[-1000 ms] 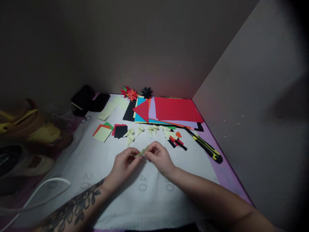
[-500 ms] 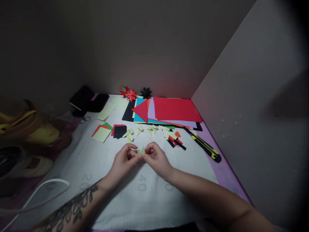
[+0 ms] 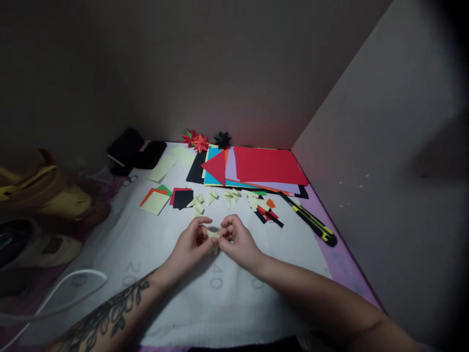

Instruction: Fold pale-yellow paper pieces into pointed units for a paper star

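Between my fingertips, low over the white sheet, is a small pale yellow folded paper piece (image 3: 212,235). My left hand (image 3: 193,244) pinches its left side with thumb and fingers. On the other side my right hand (image 3: 239,244) is closed on it too, thumb and curled fingers together. Parts of the piece are hidden by my fingers. Just beyond my hands lie several pale yellow folded pieces (image 3: 212,197) of a similar kind.
Square papers (image 3: 155,202) and a black square (image 3: 182,199) lie at left. Behind are a red sheet (image 3: 271,166) on stacked paper and folded stars (image 3: 200,143). Paper scraps (image 3: 269,215) and a utility knife (image 3: 311,222) lie at right; a white cable (image 3: 69,276) curves at near left.
The pale yellow piece has turned in my fingers: its point stood up before, and now a part shows below my thumbs. Both hands have hardly shifted.
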### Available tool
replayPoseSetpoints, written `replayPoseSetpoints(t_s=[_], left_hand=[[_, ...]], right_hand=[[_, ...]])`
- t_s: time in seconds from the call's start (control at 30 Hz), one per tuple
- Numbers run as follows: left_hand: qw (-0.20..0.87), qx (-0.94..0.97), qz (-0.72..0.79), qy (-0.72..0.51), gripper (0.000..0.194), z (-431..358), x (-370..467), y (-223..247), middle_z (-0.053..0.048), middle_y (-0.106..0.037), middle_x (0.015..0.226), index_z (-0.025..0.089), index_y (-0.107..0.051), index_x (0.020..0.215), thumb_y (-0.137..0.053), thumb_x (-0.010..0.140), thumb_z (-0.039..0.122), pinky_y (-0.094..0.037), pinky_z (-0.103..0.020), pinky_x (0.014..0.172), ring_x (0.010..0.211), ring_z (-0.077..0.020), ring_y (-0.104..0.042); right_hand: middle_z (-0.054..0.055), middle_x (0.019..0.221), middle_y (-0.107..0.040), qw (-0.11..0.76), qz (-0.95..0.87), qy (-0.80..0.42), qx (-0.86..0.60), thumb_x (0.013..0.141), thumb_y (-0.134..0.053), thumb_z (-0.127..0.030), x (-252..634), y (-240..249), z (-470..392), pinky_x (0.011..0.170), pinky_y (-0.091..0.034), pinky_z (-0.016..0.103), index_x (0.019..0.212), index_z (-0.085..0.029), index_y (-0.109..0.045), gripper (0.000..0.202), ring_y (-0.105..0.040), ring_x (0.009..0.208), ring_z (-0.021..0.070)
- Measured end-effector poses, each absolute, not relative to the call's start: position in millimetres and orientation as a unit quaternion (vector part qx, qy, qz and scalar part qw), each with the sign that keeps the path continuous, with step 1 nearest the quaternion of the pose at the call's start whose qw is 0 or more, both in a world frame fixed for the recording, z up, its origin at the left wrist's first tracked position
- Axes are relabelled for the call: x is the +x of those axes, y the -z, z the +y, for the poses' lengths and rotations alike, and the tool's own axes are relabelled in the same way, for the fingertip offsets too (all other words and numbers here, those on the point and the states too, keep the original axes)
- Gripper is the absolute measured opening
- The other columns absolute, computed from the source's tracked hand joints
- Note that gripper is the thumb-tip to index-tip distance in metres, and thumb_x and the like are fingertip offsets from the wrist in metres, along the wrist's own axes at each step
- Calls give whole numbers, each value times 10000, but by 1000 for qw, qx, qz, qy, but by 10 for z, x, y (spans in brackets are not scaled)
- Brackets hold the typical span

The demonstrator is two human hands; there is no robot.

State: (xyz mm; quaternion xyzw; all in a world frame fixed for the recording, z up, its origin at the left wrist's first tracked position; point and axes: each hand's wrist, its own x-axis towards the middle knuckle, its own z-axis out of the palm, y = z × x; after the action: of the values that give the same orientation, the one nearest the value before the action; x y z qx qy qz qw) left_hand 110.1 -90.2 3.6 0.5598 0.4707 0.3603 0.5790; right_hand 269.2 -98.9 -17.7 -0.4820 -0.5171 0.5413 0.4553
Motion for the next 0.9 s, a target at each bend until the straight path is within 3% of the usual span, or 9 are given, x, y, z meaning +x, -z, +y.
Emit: replayPoseSetpoints(t_s=[0.2,0.47,0.73,0.83,0.9], left_hand=[[615,544,463,-334,367,-898,1097,-53,93,-483,611,203,-450,1031,-647,722,183,-341,-202,523,530,-82,-456],[627,488,452,-406,355,-893,1056,-37,90,-517,605,222,-425,1018,-672,766,262,-358,-199,525,537,-88,-493],[637,414,473,-446,387,-808,1037,-81,115,-520,544,226,-431,946,-728,701,272,-356,-180,520,491,-74,-478],[630,398,488,-454,406,-786,1028,-82,114,-539,535,225,-438,936,-747,680,285,-343,-174,514,481,-73,-477],[628,405,491,-448,400,-787,1023,-68,105,-560,544,221,-455,934,-753,677,295,-347,-177,522,487,-76,-485]], right_hand=[[-86,657,-572,466,-523,-525,-484,727,-581,-151,2687,183,-1015,542,-413,222,933,-241,-402,287,-543,553,104],[-76,666,-589,485,-505,-536,-471,755,-600,-178,2701,181,-986,563,-412,225,961,-245,-398,296,-546,571,107],[-85,650,-572,512,-464,-560,-457,754,-605,-214,2755,229,-923,502,-368,205,975,-250,-376,320,-512,533,102],[-83,650,-548,521,-487,-522,-467,768,-585,-210,2773,219,-941,510,-388,216,998,-255,-366,321,-511,540,111],[-50,722,-552,531,-550,-432,-479,763,-580,-171,2779,206,-978,596,-449,261,1043,-257,-385,352,-546,629,134]])
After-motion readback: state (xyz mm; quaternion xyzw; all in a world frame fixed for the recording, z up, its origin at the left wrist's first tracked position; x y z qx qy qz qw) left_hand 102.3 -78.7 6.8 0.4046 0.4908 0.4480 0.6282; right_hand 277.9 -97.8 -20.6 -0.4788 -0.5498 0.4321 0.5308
